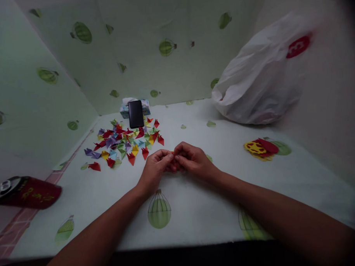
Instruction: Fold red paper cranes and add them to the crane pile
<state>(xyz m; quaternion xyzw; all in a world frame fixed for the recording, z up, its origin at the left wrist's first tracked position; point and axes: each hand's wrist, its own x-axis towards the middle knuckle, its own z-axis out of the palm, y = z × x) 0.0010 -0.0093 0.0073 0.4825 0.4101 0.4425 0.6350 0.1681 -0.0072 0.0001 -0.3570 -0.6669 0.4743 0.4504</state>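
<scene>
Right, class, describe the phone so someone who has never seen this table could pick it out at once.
On the pale tabletop, beyond the left hand, lie many folded papers. At their far edge stands a tissue box, with the phone apparently propped against its near side. Its plain, dark rectangle sets it apart from the patterned box and bright, pointed papers.
</scene>
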